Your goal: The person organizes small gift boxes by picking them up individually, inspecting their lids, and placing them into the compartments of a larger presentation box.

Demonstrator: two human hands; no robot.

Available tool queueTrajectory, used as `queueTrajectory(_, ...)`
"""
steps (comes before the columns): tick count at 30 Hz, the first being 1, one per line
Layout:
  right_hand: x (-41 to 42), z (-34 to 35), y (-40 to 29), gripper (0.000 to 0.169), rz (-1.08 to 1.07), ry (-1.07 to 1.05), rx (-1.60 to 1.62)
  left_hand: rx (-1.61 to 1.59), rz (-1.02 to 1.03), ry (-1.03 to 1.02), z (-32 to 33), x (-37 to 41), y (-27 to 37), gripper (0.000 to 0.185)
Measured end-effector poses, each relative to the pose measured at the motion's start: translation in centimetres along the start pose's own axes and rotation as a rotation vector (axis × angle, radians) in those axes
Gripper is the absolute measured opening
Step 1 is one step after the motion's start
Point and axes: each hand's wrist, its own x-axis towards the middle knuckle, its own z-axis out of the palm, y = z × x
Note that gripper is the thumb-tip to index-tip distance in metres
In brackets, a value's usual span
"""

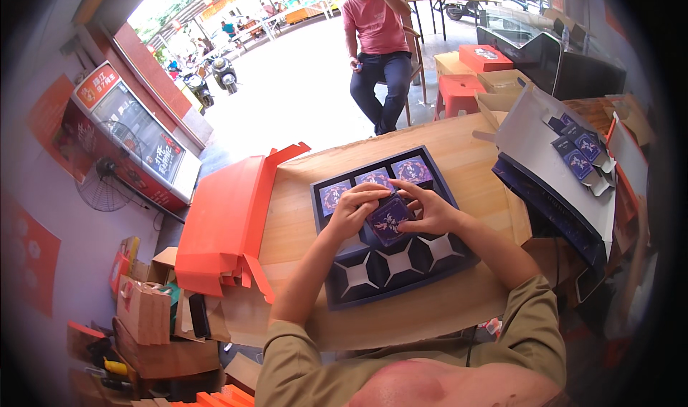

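Both my hands hold a small dark purple printed carton above the middle of a large dark blue gift box tray. My left hand pinches the carton's upper end, where a flap seems to be; the fingers hide part of it. My right hand grips its right side, thumb across the printed face. Three similar cartons, among them a left one and a right one, sit in the tray's far row. In the near row are white star-shaped openings of a dark insert.
An orange-red folded carton lies on the wooden table at left. At right, an open white-lined box lid holds several flattened small cartons. Beyond the table a person sits drinking, near a red stool. A fan stands left.
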Motion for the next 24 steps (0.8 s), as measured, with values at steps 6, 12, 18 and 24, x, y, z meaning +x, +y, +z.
queueTrajectory(6, 0.1, 0.1, 0.2, 0.086, 0.019, -0.02, 0.05, -0.048, -0.03, -0.013, 0.0, -0.1, 0.3, 0.035)
queueTrajectory(12, 0.0, 0.1, 0.0, 0.082, 0.03, -0.001, 0.02, 0.002, -0.049, -0.085, 0.2, -0.1, 1.3, 0.039)
queueTrajectory(18, 0.0, 0.0, 0.1, 0.08, 0.038, 0.01, 0.017, 0.164, -0.038, -0.111, 0.7, 0.2, 2.5, 0.038)
queueTrajectory(24, 0.1, 0.1, -0.6, 0.071, 0.059, 0.075, 0.038, 0.221, 0.017, 0.015, 0.4, -0.6, 0.9, 0.039)
